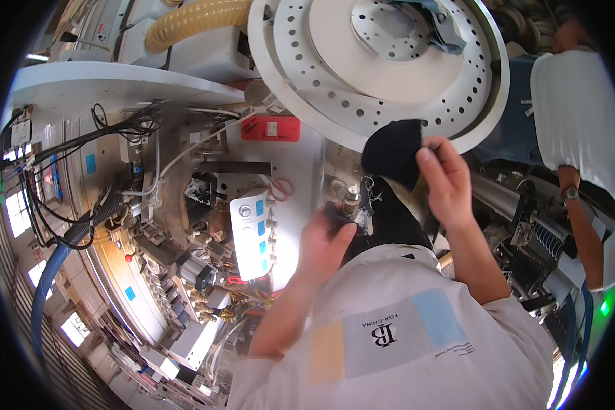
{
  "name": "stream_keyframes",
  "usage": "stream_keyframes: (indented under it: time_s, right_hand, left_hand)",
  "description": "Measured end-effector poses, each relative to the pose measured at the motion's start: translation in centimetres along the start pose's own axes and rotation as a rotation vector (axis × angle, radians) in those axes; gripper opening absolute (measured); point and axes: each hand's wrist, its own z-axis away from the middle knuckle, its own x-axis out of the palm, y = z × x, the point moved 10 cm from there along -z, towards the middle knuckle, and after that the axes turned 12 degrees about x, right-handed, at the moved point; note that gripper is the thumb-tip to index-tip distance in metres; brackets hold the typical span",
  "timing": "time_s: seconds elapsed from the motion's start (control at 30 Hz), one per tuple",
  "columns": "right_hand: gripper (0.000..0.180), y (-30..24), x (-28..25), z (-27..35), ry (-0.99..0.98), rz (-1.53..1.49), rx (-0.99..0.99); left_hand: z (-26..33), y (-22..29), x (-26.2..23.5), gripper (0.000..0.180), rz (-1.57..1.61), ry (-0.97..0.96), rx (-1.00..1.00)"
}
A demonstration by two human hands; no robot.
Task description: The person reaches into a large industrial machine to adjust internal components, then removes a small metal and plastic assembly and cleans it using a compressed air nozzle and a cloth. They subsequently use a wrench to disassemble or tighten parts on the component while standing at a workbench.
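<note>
My right hand [445,179] pinches the edge of a flat, dark piece of cloth [392,153] between thumb and fingers. The cloth has a rounded edge and is held up below the rim of a large round white plate with holes [335,108]. Lower and to the left, my left hand [325,243] is closed, thumb pressed over a small dark piece [333,213] that I cannot make out clearly. Close beside it stands a shiny metal fitting [352,195], with loose pale threads [369,190] next to it.
Left of my hands are a white control panel [251,236], red-handled scissors [280,189] and a red box [270,128]. Grey-blue cloth [445,35] lies on the round plate. Another person [575,109] stands at the right. Cables and machine parts fill the left.
</note>
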Motion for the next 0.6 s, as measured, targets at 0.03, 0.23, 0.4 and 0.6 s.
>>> stream_keyframes:
  time_s: [0.03,0.23,0.4,0.6]
  right_hand:
    - [0.013,0.4,1.5,0.8,-0.043,-0.044,-0.032]
    - [0.017,3.0,4.1,3.6,-0.291,0.001,0.127]
    - [0.015,4.3,5.9,5.0,-0.441,-0.052,0.302]
    - [0.012,5.2,7.3,5.4,-0.783,-0.063,0.351]
  left_hand:
    - [-0.2,1.0,0.4,0.036,-0.039,-0.042,0.017]
    - [0.3,1.5,1.3,0.033,-0.233,-0.201,0.114]
    - [0.9,4.1,1.8,0.029,-0.284,-0.258,0.209]
    - [1.8,4.9,1.5,0.033,-0.344,-0.419,0.255]
